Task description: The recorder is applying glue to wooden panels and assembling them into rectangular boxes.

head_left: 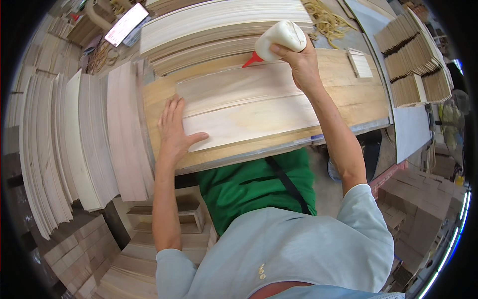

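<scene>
Head view shows the left hand (174, 130) pressed flat, fingers spread open, on the near left end of the pale boards (244, 107), likely to keep them from sliding on the workbench (363, 94). At the boards' far edge the right hand (298, 62) wraps closed around one white glue bottle (280, 39), tipped so its red nozzle (251, 60) points down at the wood. I count about three boards lying edge to edge; stacks of thin wood sheets (84, 144) lie left of them, too many to count.
</scene>
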A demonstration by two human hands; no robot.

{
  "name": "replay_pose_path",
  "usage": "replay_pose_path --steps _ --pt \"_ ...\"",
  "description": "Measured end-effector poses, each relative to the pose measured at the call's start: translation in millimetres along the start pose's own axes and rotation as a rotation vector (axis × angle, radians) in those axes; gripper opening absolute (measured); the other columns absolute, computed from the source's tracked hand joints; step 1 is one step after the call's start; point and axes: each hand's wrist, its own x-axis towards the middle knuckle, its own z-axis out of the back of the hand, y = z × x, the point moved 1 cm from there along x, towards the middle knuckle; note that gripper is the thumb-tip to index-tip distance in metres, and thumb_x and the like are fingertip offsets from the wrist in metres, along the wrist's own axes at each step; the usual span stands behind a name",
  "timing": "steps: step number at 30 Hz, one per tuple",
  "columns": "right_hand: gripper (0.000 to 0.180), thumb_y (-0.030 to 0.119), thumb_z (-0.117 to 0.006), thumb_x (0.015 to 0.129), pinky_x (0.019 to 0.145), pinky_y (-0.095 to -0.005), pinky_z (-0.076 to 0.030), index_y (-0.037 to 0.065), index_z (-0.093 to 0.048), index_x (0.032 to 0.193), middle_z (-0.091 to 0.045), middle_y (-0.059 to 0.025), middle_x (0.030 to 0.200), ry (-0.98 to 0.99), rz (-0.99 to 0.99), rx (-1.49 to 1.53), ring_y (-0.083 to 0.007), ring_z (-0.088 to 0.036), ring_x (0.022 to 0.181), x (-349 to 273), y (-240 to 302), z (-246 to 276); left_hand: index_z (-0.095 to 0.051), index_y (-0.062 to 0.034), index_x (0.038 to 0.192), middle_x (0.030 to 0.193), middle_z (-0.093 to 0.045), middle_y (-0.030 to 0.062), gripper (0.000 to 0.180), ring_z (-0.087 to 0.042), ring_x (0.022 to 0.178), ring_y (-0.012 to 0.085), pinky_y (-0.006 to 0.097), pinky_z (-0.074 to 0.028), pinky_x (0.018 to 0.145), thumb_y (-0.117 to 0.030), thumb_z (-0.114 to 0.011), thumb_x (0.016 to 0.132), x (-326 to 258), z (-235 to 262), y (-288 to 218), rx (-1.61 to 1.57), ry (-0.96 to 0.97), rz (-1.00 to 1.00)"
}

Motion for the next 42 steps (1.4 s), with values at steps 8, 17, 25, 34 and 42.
replay_pose_path --steps 8,17,25,34,42 --pt "0.053 0.007 -0.077 0.076 0.086 -0.0305 -0.05 0.001 -0.05 0.122 -0.062 -0.0068 0.11 -0.06 0.066 -0.134 -0.0157 -0.058 0.101 2.0 20.6 75.3 -0.035 -0.0021 0.14 0.149 -0.031 0.0157 0.103 -0.023 0.139 0.033 0.044 -0.017 0.113 -0.032 -0.085 0.055 0.7 3.6 -4.1 -0.042 -0.005 0.0" --pt "0.058 0.008 -0.077 0.076 0.085 -0.0314 -0.051 0.001 -0.048 0.125 -0.061 -0.0085 0.112 -0.136 0.09 -0.192 -0.0178 -0.059 0.103 6.4 30.5 131.7 -0.033 -0.0017 0.141 0.149 -0.03 0.0166 0.105 -0.022 0.14 0.0338 0.045 -0.016 0.113 -0.035 -0.084 0.055 3.2 3.9 -7.8 -0.024 0.002 -0.014" --pt "0.052 0.006 -0.075 0.076 0.079 -0.0371 -0.058 0.0 -0.049 0.121 -0.06 -0.0103 0.111 -0.231 0.077 -0.161 -0.0214 -0.062 0.101 3.7 39.0 154.4 -0.033 -0.0012 0.141 0.15 -0.029 0.0184 0.106 -0.022 0.14 0.0344 0.045 -0.016 0.113 -0.044 -0.081 0.058 0.2 1.3 -5.6 -0.017 -0.005 -0.02" --pt "0.04 0.013 -0.07 0.081 0.08 -0.0436 -0.06 -0.002 -0.054 0.114 -0.062 -0.0124 0.106 -0.248 -0.067 0.266 -0.0246 -0.063 0.099 -46.3 51.9 99.6 -0.03 -0.0007 0.142 0.15 -0.028 0.0198 0.104 -0.022 0.14 0.0346 0.047 -0.018 0.113 -0.034 -0.083 0.059 5.4 13.9 12.7 -0.119 0.105 0.026" --pt "0.044 0.012 -0.073 0.08 0.081 -0.0353 -0.057 0.0 -0.052 0.118 -0.062 -0.0092 0.108 0.033 -0.292 0.361 -0.0209 -0.064 0.098 -69.2 11.9 -51.7 -0.026 -0.003 0.146 0.149 -0.027 0.0236 0.106 -0.024 0.14 0.0356 0.04 -0.021 0.114 -0.02 -0.084 0.058 3.3 27.2 9.1 -0.171 0.139 0.125"
